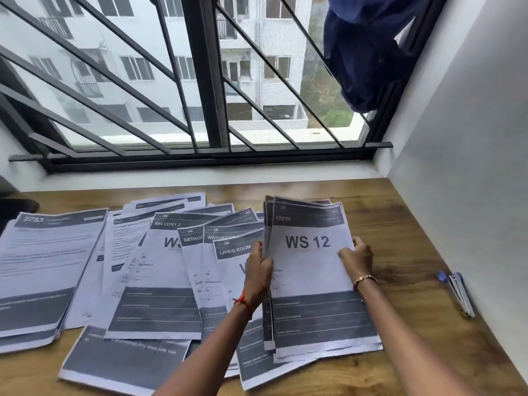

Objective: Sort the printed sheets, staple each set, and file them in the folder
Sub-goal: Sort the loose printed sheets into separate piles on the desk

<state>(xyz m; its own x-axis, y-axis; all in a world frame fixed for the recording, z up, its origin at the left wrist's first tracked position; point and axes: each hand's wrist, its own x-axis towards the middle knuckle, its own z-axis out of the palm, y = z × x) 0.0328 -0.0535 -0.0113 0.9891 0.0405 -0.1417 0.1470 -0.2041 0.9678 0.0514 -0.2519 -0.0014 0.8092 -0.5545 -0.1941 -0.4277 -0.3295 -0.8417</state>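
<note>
Two hands hold one thin set of printed sheets, the WS 12 set (310,270). It leans up a little from the wooden counter (400,224), and its bottom edge rests on other papers. The left hand (258,265) is wrapped round the set's left edge. The right hand (357,257) is curled on the right edge. Both are clamped on the paper.

Many loose sheets (160,281) lie spread over the counter to the left, some on top of others. A stapler (460,294) lies well apart on the right, near the wall.

The set is likely very light and very bendy. Paper flops if it is held by one corner, so holding both long sides, as now, looks best. The sheets are smooth and can slip past each other. Their edges do not line up at the top. Tapping the bottom edge on the counter should make them even. Paper also creases and tears if squeezed hard, so a soft pinch is enough. The top left corner seems a good spot for the staple.
</note>
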